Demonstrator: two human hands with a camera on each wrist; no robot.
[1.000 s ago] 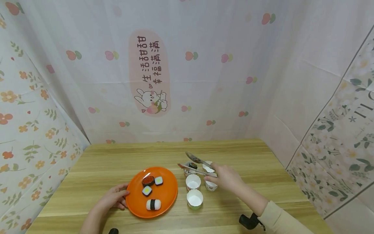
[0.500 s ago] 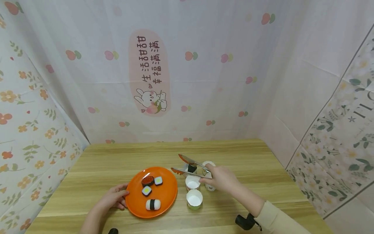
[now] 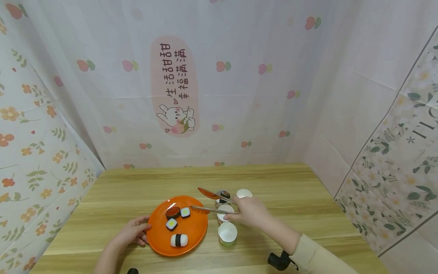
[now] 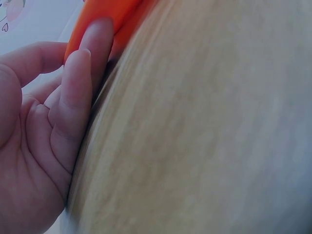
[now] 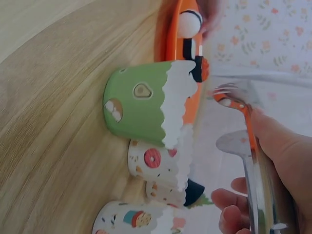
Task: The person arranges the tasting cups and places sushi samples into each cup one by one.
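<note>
My left hand (image 3: 131, 231) grips the left rim of a round orange plate (image 3: 196, 230); the left wrist view shows fingers pinching that rim (image 4: 90, 22). On the plate sit a red-topped sushi piece (image 3: 172, 212), two yellow-centred sushi rolls (image 3: 185, 212) and a white piece with a black band (image 3: 179, 240). My right hand (image 3: 253, 213) holds metal tongs (image 3: 213, 209) with arms apart and nothing visible between them. Their tips point left, one over the plate's right edge. Below lies a paper cup holding a dark sushi piece (image 3: 224, 195).
Beside the plate stand a white-lined cup (image 3: 222, 217), a green paper cup (image 5: 136, 100) and a rear cup (image 3: 244, 193). The right hand hides part of this group. A black object (image 3: 278, 261) shows by the right sleeve. Printed curtains (image 3: 239, 114) enclose the wooden table (image 3: 273, 182).
The right hand and tongs have moved left and toward the front, from over the back cups to the plate's edge. The left hand and plate have stayed in place.
</note>
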